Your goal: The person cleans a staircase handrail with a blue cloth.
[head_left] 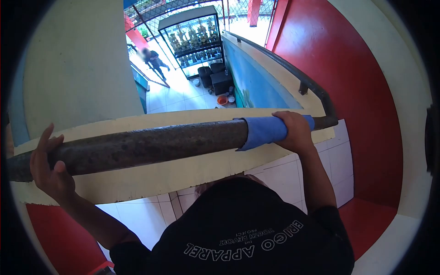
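A thick, dark, worn metal handrail [178, 141] runs across the view above a cream-coloured ledge. Toward its right end a blue sheet [265, 131] is wrapped around the rail; it looks like cloth, its left edge loose and slightly ragged. My right hand [293, 129] grips this blue sheet against the rail, thumb side partly hidden. At the far left my left hand [51, 167] rests against the rail with its fingers raised and spread, thumb apart, holding nothing.
Beyond the ledge [151, 183], a lower tiled floor [178, 97] holds a shelf rack [195, 43], black boxes [221, 83] and an orange bucket [222, 100]. Another person [155, 61] is down there. A red wall [362, 82] stands at right; the rail bends back along a blue wall [256, 68].
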Demonstrator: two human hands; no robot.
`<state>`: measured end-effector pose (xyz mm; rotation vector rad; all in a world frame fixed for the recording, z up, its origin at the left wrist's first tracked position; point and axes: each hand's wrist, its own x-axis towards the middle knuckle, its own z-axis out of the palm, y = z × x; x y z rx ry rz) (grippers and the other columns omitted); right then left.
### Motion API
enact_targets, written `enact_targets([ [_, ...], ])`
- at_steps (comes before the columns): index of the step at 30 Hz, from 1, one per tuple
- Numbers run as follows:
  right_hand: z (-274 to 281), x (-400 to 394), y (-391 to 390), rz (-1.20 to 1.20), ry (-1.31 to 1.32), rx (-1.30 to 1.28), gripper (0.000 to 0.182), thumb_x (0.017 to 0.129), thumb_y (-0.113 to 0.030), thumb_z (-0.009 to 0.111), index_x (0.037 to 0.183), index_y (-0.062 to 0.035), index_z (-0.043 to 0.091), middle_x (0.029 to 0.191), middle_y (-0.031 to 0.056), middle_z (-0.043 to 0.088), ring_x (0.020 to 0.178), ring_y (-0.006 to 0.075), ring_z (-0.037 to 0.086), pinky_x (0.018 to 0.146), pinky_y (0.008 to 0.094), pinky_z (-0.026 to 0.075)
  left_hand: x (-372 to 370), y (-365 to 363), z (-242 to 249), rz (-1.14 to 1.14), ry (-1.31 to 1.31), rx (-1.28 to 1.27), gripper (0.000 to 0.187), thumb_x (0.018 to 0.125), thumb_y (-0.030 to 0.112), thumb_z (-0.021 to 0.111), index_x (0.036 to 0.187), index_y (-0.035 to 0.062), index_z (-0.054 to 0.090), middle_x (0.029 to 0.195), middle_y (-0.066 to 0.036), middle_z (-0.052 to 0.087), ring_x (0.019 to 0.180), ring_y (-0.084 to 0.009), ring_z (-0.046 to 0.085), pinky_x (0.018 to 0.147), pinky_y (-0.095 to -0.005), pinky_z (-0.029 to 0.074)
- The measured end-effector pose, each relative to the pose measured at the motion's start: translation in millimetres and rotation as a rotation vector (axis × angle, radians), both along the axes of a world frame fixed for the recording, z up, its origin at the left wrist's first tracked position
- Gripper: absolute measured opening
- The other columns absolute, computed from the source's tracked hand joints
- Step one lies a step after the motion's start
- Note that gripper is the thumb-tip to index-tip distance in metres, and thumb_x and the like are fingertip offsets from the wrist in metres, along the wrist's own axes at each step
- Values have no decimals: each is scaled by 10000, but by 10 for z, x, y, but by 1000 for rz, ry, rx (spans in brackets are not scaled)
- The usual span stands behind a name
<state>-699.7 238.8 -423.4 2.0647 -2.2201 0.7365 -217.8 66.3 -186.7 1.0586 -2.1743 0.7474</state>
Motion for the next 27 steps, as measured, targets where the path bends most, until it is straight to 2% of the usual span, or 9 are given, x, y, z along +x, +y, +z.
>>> enact_targets([
  [4,-209,-19,15,34,-9,-258,661,572,-237,873,1168,-116,614,1085,101,696,989,331,663,872,451,502,15,-7,-8,0,2,-10,840,916,781,305,1200,94,696,844,-56,729,905,-193,658,912,-362,461],
  [7,-398,-79,43,27,75,-434,644,569,-227,876,1147,-102,624,1108,122,688,998,319,661,885,437,502,22,-11,-12,-2,11,-3,787,929,747,354,1199,91,696,854,-60,731,900,-188,659,914,-363,460],
  [10,-564,-332,150,-8,35,-363,655,575,-223,879,1165,-91,627,1130,129,681,1028,334,650,914,442,493,17,4,4,-22,-17,-18,739,943,710,390,1200,87,694,852,-62,733,891,-184,664,924,-362,453],
  [13,-409,-512,270,-42,-135,-95,692,572,-220,887,1192,-76,616,1143,139,673,1069,361,627,955,456,475,-23,20,0,-17,-29,-18,709,965,673,392,1198,73,690,840,-59,734,884,-182,671,935,-366,446],
  [17,-322,-439,273,51,-211,-179,634,677,-263,804,1247,-64,610,1227,177,643,1136,367,602,1000,451,444,6,6,2,-48,-55,-40,656,987,615,414,1198,56,686,852,-62,733,881,-180,667,937,-378,443],
  [18,-301,-352,254,62,-209,-190,608,703,-243,740,1267,-57,610,1256,187,631,1150,368,598,999,443,440,39,0,7,-49,-55,-25,641,991,600,423,1199,53,685,860,-65,733,881,-181,668,940,-383,441],
  [21,-96,43,91,36,-207,-192,620,682,-207,725,1272,-55,612,1260,174,635,1150,359,600,997,429,441,61,-13,0,-40,-13,20,601,997,560,450,1199,44,683,876,-76,732,880,-184,674,949,-395,433],
  [24,349,437,-124,183,-346,-144,587,698,-184,706,1264,-53,618,1269,160,637,1135,356,614,981,415,457,90,-35,-4,-37,-26,19,561,1002,520,467,1203,41,680,880,-84,733,891,-189,685,983,-404,416],
  [27,370,379,-171,285,-355,-142,559,714,-165,691,1259,-57,622,1268,144,643,1112,354,631,956,406,479,68,-14,-7,-36,-63,-14,529,1010,489,467,1212,48,676,884,-86,735,910,-191,689,1025,-410,395],
])
